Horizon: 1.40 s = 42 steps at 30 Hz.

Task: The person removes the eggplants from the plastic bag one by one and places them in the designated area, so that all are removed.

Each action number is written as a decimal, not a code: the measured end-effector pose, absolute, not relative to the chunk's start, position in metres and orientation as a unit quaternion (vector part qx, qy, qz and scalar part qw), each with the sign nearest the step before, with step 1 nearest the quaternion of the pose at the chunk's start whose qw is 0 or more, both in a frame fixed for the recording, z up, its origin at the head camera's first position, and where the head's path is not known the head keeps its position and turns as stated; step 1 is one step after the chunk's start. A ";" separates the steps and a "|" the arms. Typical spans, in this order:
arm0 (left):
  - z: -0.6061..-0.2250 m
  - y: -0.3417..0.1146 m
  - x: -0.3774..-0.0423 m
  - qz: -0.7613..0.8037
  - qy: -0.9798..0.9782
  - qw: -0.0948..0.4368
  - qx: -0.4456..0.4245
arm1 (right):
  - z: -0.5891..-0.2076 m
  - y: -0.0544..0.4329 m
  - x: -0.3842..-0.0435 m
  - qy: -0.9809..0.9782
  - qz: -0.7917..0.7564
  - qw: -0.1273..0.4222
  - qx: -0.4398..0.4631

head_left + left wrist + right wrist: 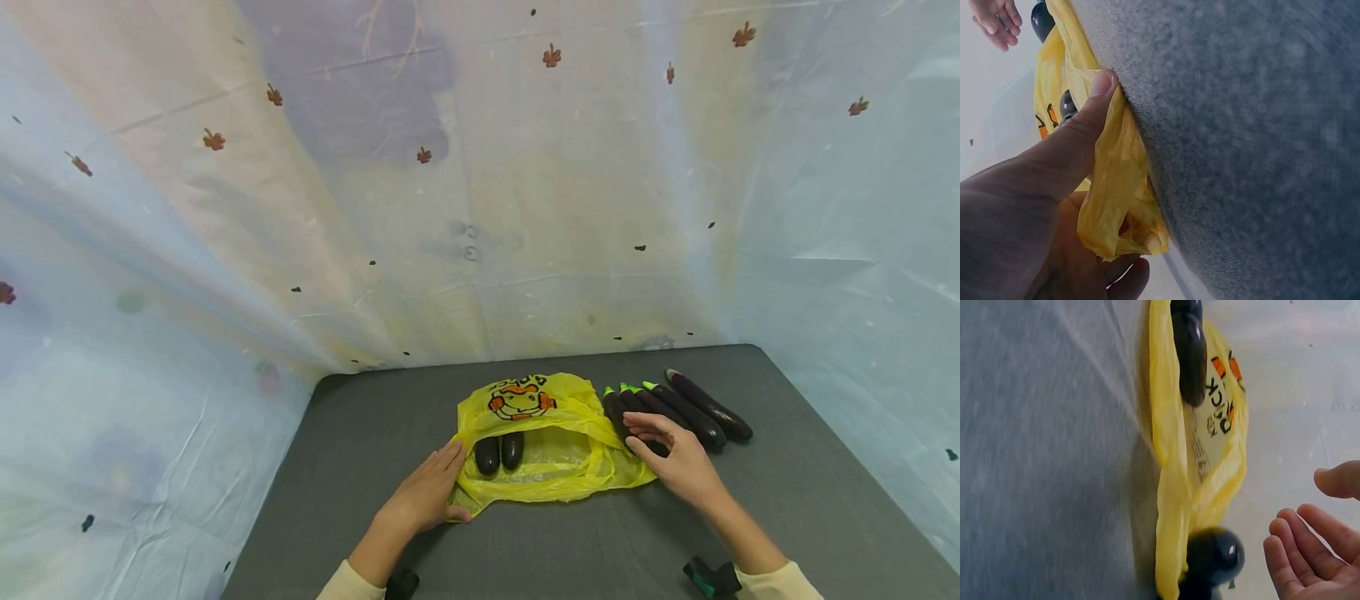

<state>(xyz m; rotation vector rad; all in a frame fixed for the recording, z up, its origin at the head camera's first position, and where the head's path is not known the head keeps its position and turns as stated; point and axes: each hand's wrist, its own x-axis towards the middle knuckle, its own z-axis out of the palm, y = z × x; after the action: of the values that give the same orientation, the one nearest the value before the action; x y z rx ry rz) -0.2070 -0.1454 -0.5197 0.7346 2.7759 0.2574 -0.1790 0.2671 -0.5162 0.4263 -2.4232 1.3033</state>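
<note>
A yellow plastic bag [573,396] with a printed cartoon lies on the table, its mouth spread toward me. Two dark eggplants [487,457] are inside it, side by side at the left. My left hand [427,492] holds the bag's left edge; in the left wrist view the thumb [1088,115] lies over the plastic, with the fingers on its other side. Over the near ends of several eggplants [686,412] at the bag's right, my right hand [678,458] hovers with loosely bent fingers. The right wrist view shows that hand [1319,544] holding nothing, apart from a rounded eggplant end [1216,556].
The dark grey table [382,417] extends around the bag. A pale plastic sheet [480,208] with leaf prints hangs behind it and at both sides. The far-right eggplant [708,406] lies slanted near the table's right side.
</note>
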 end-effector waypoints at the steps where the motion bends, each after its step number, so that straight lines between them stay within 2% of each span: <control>1: -0.520 -0.145 -0.207 0.089 0.955 0.129 0.252 | -0.516 0.265 -0.179 -0.856 0.463 0.173 0.152; 18: -0.520 -0.147 -0.206 0.094 0.954 0.125 0.255 | -0.511 0.222 -0.181 -0.843 0.492 0.105 0.188; 30: -0.523 -0.147 -0.207 0.095 0.955 0.123 0.252 | -0.521 0.195 -0.187 -0.842 0.480 0.111 0.221; 42: -0.524 -0.147 -0.207 0.090 0.955 0.120 0.254 | -0.523 0.174 -0.195 -0.846 0.478 0.074 0.224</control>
<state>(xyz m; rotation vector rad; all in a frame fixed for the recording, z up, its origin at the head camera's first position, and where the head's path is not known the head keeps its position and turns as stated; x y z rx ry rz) -0.2073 -0.1470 -0.5242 0.7430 2.7919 0.2643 -0.1950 0.1736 -0.5229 0.6714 -2.5404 1.4340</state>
